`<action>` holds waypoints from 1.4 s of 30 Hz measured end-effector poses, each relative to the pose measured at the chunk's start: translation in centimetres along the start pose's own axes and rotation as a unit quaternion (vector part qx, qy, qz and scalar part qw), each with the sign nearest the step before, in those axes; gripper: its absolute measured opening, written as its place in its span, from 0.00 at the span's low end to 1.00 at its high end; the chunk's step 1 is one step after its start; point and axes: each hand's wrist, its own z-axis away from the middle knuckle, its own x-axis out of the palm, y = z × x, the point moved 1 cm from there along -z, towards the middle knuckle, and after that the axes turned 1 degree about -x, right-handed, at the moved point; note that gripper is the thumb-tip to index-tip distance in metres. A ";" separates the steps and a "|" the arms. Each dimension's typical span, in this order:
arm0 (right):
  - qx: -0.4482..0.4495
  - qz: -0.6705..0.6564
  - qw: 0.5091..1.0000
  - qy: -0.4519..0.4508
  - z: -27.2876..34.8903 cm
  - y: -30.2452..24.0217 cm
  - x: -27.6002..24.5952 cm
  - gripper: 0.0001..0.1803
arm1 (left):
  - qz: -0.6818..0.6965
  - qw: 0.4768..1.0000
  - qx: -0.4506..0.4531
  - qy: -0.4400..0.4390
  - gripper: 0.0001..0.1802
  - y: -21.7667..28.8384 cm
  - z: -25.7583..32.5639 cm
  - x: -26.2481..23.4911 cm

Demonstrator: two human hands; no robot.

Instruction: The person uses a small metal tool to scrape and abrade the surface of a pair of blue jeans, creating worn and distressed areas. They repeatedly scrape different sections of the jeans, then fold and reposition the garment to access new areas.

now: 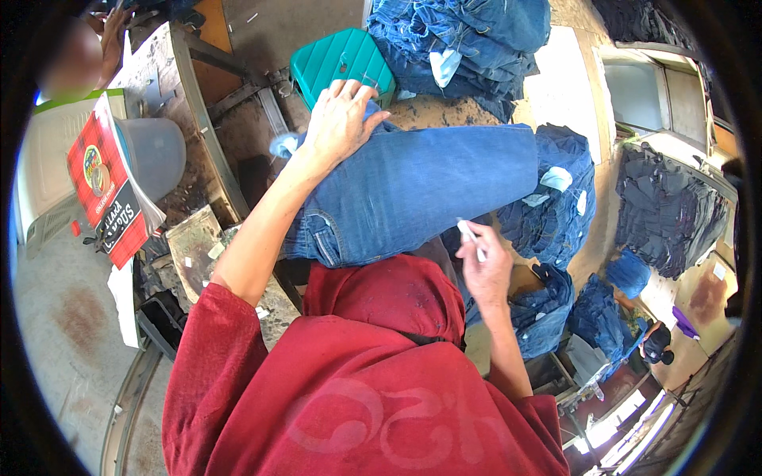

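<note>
Blue denim jeans [429,170] lie stretched from left to right in front of the person, just beyond the red cloth [381,293] over the lap. A stitched pocket [324,238] shows at their near left, and the plain leg runs off to the right. The left hand [337,127] lies on the far left part of the jeans, fingers bent together toward the far edge and thumb held apart; whether it pinches the cloth, I cannot tell. The right hand [488,266] is closed around a small white tool [468,232], its tip just beside the near edge of the jeans; contact is too fine to make out.

Just beyond the left hand stands a green plastic stool [333,63], with a tall heap of blue jeans [452,47] to its right. More crumpled denim [548,214] lies to the right, past the end of the leg, and a stack of dark garments [667,206] sits farther right. On the left are a stained desk [155,75], a red plaid book [111,178] standing tilted and a translucent bucket [155,151] beside it. Another person's hand [115,36] shows at the far left.
</note>
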 end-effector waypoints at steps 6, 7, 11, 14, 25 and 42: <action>0.061 -0.139 0.988 0.001 -0.9 5.6 -5.2 0.13 | 0.300 0.929 -0.123 -0.180 0.25 3.7 -4.0 0.9; 0.054 -0.130 0.990 -0.008 -0.9 6.3 -5.8 0.13 | 0.365 0.887 -0.160 -0.232 0.26 4.3 -4.8 1.4; -0.005 -0.102 0.994 -0.028 -1.8 7.1 -8.1 0.13 | 0.293 0.923 -0.131 -0.210 0.30 4.4 -5.0 1.9; -0.031 -0.101 0.994 -0.025 -2.7 5.5 -7.8 0.12 | 0.127 0.953 -0.153 -0.228 0.41 2.4 -1.4 1.2; -0.261 -0.002 0.965 -0.026 -4.2 -5.9 5.6 0.10 | 0.033 0.984 -0.055 -0.166 0.39 -2.0 0.2 2.3; -0.249 0.147 0.956 0.053 -4.7 -8.5 11.7 0.08 | 0.056 0.996 0.072 -0.021 0.30 -3.7 0.2 4.1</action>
